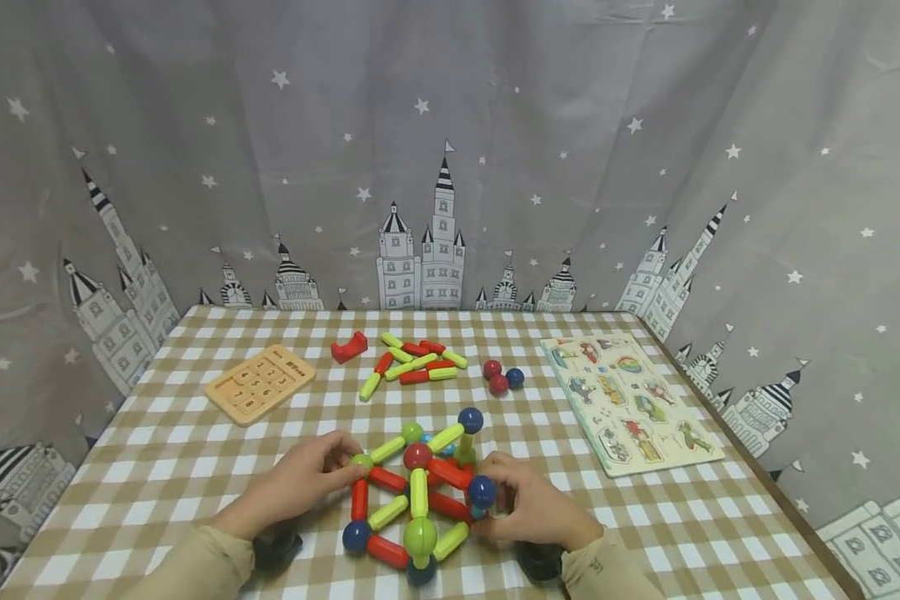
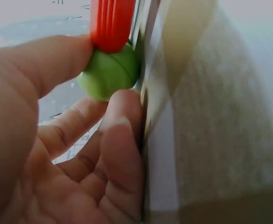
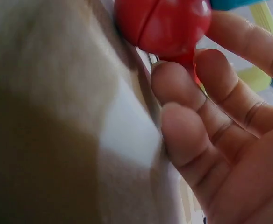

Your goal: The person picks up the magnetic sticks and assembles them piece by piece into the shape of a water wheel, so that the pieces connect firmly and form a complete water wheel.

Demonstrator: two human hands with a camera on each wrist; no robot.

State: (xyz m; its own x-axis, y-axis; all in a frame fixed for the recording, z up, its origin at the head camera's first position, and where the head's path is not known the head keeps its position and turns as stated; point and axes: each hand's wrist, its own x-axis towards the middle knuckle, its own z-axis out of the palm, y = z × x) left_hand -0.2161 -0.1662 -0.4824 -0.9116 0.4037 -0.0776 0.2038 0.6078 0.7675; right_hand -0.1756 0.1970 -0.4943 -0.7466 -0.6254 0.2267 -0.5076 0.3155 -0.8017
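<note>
A structure of red and yellow-green rods joined by balls (image 1: 418,492) stands on the checked tablecloth (image 1: 157,467) near the front edge. My left hand (image 1: 351,467) pinches a green ball (image 1: 362,461) at the structure's left corner. In the left wrist view, thumb and finger (image 2: 120,112) squeeze that green ball (image 2: 109,74), which has a red rod (image 2: 112,21) attached. My right hand (image 1: 492,502) curls round the right corner, just below a blue ball (image 1: 482,491). In the right wrist view its fingers (image 3: 176,84) hold a red ball (image 3: 162,21).
Loose rods (image 1: 414,364) lie in a pile at the table's middle back, with a red block (image 1: 348,347) to their left and three balls (image 1: 501,377) to their right. A wooden number pad (image 1: 260,383) lies back left, a picture puzzle board (image 1: 630,402) right. Star-and-castle curtains (image 1: 450,167) enclose the table.
</note>
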